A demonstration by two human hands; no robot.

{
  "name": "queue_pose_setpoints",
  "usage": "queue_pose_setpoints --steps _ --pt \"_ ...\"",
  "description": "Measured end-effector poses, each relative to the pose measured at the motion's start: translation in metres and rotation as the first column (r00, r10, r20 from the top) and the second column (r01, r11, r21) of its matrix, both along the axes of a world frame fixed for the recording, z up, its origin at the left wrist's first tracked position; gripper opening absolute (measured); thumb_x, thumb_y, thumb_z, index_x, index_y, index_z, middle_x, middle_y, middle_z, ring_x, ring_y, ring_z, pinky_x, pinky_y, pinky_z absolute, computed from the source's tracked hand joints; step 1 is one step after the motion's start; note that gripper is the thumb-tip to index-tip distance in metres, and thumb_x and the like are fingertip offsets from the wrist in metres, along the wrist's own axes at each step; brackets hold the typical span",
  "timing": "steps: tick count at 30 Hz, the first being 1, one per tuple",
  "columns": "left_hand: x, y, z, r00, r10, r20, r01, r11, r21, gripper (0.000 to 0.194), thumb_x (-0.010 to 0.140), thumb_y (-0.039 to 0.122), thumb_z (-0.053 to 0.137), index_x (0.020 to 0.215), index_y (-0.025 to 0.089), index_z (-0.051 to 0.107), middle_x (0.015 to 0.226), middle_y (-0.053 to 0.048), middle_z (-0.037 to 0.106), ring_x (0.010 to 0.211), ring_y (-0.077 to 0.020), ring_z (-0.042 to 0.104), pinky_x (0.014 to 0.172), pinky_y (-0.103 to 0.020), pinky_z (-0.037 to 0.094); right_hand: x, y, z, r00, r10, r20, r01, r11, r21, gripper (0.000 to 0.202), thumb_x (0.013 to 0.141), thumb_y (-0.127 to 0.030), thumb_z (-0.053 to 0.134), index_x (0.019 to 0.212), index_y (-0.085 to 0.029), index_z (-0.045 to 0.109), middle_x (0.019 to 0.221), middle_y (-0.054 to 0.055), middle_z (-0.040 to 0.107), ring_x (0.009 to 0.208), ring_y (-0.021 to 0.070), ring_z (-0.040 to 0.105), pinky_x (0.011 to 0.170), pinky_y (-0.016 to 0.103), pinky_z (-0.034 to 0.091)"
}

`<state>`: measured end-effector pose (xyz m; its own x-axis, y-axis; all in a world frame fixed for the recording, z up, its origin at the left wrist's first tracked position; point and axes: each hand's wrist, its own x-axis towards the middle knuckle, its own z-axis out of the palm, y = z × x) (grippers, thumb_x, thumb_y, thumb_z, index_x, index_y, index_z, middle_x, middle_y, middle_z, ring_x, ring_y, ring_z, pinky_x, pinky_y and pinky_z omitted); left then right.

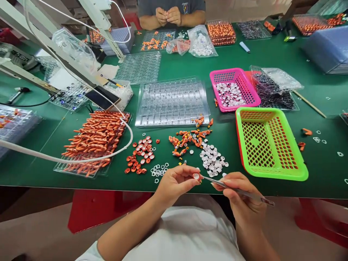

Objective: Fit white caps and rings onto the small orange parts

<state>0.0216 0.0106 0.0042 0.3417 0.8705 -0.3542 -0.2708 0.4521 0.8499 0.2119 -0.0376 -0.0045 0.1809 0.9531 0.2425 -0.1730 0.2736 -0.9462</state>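
Observation:
Near the table's front edge, my left hand [181, 183] pinches a small orange cap with a white inside [196, 176] between thumb and fingertips. My right hand [241, 194] is closed around metal tweezers [239, 190], whose tip reaches to the cap. Just beyond the hands lie a heap of white round caps [213, 159] and a cluster of orange-and-black small parts [187, 139]. To the left are several orange cups [140, 156] and thin white rings [160, 169].
A green basket [300, 170] stands at right, with a pink basket [213, 81] of white pieces behind it. Stacked orange parts [94, 141] fill a tray at left, crossed by a white cable [119, 150]. Clear trays [172, 103] lie mid-table. Opposite sits another person [171, 16].

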Motion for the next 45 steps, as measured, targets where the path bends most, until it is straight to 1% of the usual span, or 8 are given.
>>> queue_pose_setpoints --steps 4,8,12,22,27,35,40,45 --pt "-0.004 0.000 -0.001 0.999 -0.003 -0.049 0.003 1.000 0.004 0.023 0.072 0.023 0.080 0.093 0.016 0.075 0.081 -0.004 0.074 0.077 -0.0154 0.071 0.077 -0.028 0.061 0.003 0.002 0.001 0.998 0.011 0.056 -0.011 1.000 0.001 0.023 0.085 -0.013 0.068 0.104 -0.026 0.070 0.091 0.004 0.067 0.086 0.0202 0.068 0.063 0.037 0.067" --pt "-0.008 -0.001 -0.001 0.980 -0.019 -0.200 0.045 0.991 0.126 0.022 0.076 0.022 0.075 0.097 0.017 0.075 0.085 -0.006 0.075 0.080 -0.0165 0.071 0.079 -0.027 0.060 0.004 0.004 0.002 0.992 0.022 0.122 -0.019 1.000 -0.023 0.023 0.084 -0.015 0.069 0.103 -0.028 0.070 0.085 0.003 0.068 0.081 0.0203 0.069 0.060 0.034 0.065" --pt "-0.011 -0.001 -0.002 0.955 -0.019 -0.297 0.091 0.969 0.230 0.021 0.079 0.021 0.071 0.099 0.018 0.075 0.088 -0.006 0.075 0.081 -0.0165 0.071 0.081 -0.027 0.060 0.002 0.006 0.002 0.990 0.045 0.134 -0.042 0.999 -0.026 0.025 0.083 -0.016 0.071 0.104 -0.028 0.070 0.089 0.004 0.069 0.080 0.0198 0.070 0.059 0.032 0.064" --pt "-0.015 0.003 0.002 0.932 -0.029 -0.362 0.149 0.939 0.309 0.019 0.078 0.017 0.069 0.096 0.016 0.075 0.089 -0.007 0.076 0.079 -0.0165 0.071 0.074 -0.025 0.061 0.000 0.008 0.004 0.982 0.119 0.149 -0.112 0.992 -0.053 0.029 0.082 -0.012 0.071 0.105 -0.029 0.070 0.089 0.004 0.070 0.080 0.0199 0.070 0.059 0.031 0.063" --pt "-0.020 0.003 0.000 0.924 -0.044 -0.379 0.186 0.920 0.346 0.020 0.079 0.015 0.068 0.098 0.015 0.074 0.089 -0.007 0.076 0.080 -0.0160 0.072 0.078 -0.025 0.060 0.000 0.010 0.005 0.975 0.157 0.159 -0.151 0.987 -0.051 0.030 0.081 -0.009 0.071 0.105 -0.027 0.070 0.089 0.004 0.070 0.079 0.0196 0.071 0.059 0.030 0.062" --pt "-0.026 0.008 0.005 0.900 -0.100 -0.425 0.302 0.845 0.441 0.019 0.081 0.016 0.068 0.099 0.013 0.073 0.084 -0.007 0.076 0.074 -0.0141 0.070 0.072 -0.023 0.058 0.007 0.017 0.010 0.933 0.227 0.280 -0.237 0.971 0.002 0.035 0.080 -0.004 0.070 0.109 -0.023 0.068 0.084 0.005 0.072 0.074 0.0192 0.068 0.059 0.032 0.057" --pt "-0.029 0.010 0.007 0.872 -0.153 -0.466 0.367 0.833 0.414 0.017 0.083 0.018 0.067 0.099 0.015 0.072 0.085 -0.006 0.076 0.076 -0.0131 0.070 0.072 -0.021 0.056 0.008 0.020 0.012 0.900 0.237 0.367 -0.271 0.962 0.043 0.038 0.079 -0.002 0.071 0.111 -0.021 0.067 0.083 0.005 0.071 0.076 0.0190 0.066 0.061 0.032 0.056" --pt "-0.029 0.005 0.002 0.882 -0.160 -0.444 0.313 0.902 0.296 0.014 0.083 0.019 0.068 0.096 0.016 0.073 0.086 -0.005 0.075 0.077 -0.0138 0.070 0.072 -0.021 0.056 0.003 0.018 0.012 0.882 0.214 0.419 -0.285 0.952 0.114 0.043 0.081 -0.001 0.069 0.118 -0.022 0.063 0.087 0.005 0.071 0.075 0.0173 0.068 0.058 0.029 0.057"
